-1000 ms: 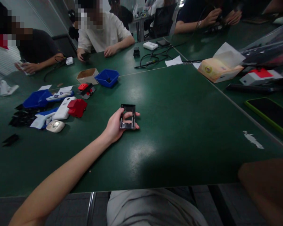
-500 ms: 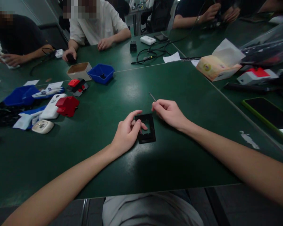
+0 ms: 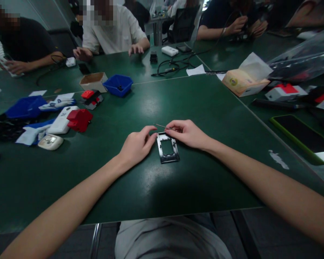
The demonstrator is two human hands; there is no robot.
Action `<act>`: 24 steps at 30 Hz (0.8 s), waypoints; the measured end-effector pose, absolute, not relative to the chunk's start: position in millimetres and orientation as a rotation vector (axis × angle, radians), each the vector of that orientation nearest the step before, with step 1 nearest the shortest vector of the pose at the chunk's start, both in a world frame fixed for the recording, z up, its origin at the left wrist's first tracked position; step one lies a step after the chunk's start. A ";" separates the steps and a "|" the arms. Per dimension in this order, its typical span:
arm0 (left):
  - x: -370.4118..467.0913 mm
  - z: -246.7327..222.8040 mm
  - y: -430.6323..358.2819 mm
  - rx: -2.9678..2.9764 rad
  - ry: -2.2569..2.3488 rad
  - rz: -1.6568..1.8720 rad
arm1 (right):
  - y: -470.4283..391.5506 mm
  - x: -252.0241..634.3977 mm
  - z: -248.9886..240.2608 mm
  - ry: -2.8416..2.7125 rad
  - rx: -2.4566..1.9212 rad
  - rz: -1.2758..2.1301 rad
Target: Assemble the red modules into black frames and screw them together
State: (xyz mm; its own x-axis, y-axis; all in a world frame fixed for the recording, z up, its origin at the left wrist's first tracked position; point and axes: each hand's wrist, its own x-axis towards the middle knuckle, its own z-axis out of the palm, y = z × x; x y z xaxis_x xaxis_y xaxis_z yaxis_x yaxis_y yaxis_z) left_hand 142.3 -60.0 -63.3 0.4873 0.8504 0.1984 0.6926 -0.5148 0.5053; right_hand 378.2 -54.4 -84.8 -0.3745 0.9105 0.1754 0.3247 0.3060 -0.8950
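Observation:
In front of me is a small black rectangular plastic frame (image 3: pixel 170 157) with a square opening, its surface catching the light. My left hand (image 3: pixel 137 145) is at the frame's upper left corner, with thumb and forefinger closed on its edge. My right hand (image 3: pixel 187 133) grips a thin metal rod-like tool (image 3: pixel 161 126) whose tip points left, above the frame's top edge. The right fingertips are close to the upper right corner; whether they touch it I cannot tell.
To the left lie a red block-shaped part (image 3: pixel 79 121), a white device (image 3: pixel 62 120), gloves (image 3: pixel 31 135) and a blue bin (image 3: pixel 27 107). Another blue bin (image 3: pixel 118 85) stands farther back. A tissue box (image 3: pixel 243 81) and a green-edged phone (image 3: pixel 299 135) are right. Co-workers sit opposite.
My left fingers have moved from the frame's opening to its upper left corner. The frame now shines. My right hand has moved left and down, bringing the tool over the frame's top edge.

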 end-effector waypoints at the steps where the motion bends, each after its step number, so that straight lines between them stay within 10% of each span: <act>1: 132.5 -58.4 -53.6 2.432 1.377 0.591 | -53.8 379.7 -84.0 -1.887 -1.118 1.005; 11: 8.1 -7.3 5.5 2.363 2.560 0.247 | -53.4 387.9 -78.4 -2.164 -1.255 0.658; 24: -12.6 4.7 12.1 1.960 2.723 0.026 | -53.0 387.9 -82.2 -2.195 -1.238 0.650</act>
